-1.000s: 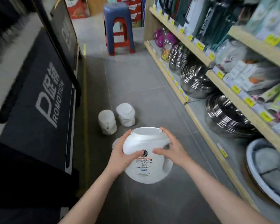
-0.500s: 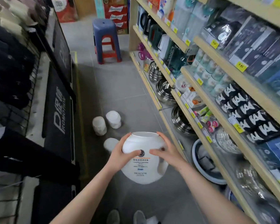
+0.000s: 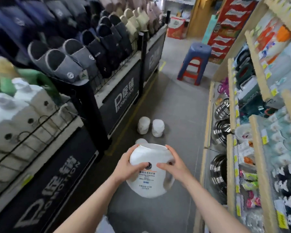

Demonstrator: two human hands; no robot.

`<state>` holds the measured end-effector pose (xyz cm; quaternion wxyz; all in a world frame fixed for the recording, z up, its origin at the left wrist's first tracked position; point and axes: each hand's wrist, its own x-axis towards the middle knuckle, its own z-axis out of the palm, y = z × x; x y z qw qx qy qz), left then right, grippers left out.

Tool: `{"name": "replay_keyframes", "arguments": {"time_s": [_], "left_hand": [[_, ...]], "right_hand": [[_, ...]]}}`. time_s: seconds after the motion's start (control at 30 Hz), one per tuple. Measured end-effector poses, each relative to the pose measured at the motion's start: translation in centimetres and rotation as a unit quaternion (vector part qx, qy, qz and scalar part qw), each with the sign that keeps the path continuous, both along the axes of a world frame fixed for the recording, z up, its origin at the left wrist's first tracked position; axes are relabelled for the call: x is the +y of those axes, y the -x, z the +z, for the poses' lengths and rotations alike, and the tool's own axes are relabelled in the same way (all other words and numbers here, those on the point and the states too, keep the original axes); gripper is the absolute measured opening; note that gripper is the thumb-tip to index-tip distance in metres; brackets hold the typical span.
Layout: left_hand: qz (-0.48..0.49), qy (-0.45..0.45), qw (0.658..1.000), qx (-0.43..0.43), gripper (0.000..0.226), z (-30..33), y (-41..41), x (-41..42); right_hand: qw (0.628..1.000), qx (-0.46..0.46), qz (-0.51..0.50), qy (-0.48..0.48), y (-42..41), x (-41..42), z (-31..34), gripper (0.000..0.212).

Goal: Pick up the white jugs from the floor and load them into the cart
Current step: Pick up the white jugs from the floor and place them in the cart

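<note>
Standing up from the floor (image 3: 178, 101) since a second ago: view raised and swung left, aisle now seen from higher, slipper bins and a wire cart (image 3: 40, 121) at near left newly in sight. Meaning, probably, lift done and carry toward the cart starting.

Cart already packed with white jugs, so free room there hard to judge. Shelves (image 3: 257, 105) along the right, narrowing the aisle; blue stool (image 3: 194, 63) far ahead, well out of the way.

Held jug (image 3: 149, 175) at near centre, clear of the floor, label facing up. Left hand (image 3: 126, 163) clamped on its left shoulder, right hand (image 3: 173, 165) clamped on its right, thumbs on top.

Two more jugs (image 3: 150, 126) upright on the floor beyond, side by side, just beside the bin base. A third, white cap only, peeking out behind the held one. Those not yet loaded.
</note>
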<state>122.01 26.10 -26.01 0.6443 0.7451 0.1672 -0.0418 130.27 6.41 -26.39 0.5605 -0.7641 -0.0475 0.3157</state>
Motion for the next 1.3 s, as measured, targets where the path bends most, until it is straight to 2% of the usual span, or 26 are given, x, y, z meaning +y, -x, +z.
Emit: {"name": "replay_keyframes", "arguments": {"time_s": [0.2,0.4,0.5,0.67,0.97,1.13,1.3], "left_hand": [[0.143,0.009,0.990,-0.004,0.089,2.1,9.0,-0.7],[0.282,-0.022,0.959,-0.019,0.090,2.5,20.7,0.5],[0.346,-0.048,0.937,0.011,0.096,1.9,27.9,1.1],[0.450,-0.059,0.891,0.021,0.094,1.8,43.0,0.1],[0.535,-0.110,0.838,0.010,0.092,4.4,66.4,-2.7],[0.583,-0.095,0.807,-0.014,0.091,5.0,74.4,-3.0],[0.609,-0.101,0.786,-0.007,0.082,5.0,80.7,-3.0]], "right_hand": [[0.987,-0.029,0.159,0.020,3.2,2.7,1.6,0.079],[0.946,-0.075,0.313,0.030,10.7,8.4,2.0,0.088],[0.922,-0.103,0.374,0.015,16.2,11.3,1.9,0.094],[0.879,-0.090,0.467,-0.020,30.0,14.3,2.8,0.094],[0.821,-0.085,0.560,-0.071,52.7,16.3,4.9,0.093],[0.795,-0.099,0.593,-0.080,60.7,18.1,6.3,0.084],[0.750,-0.121,0.642,-0.106,67.1,20.6,5.9,0.093]]}}
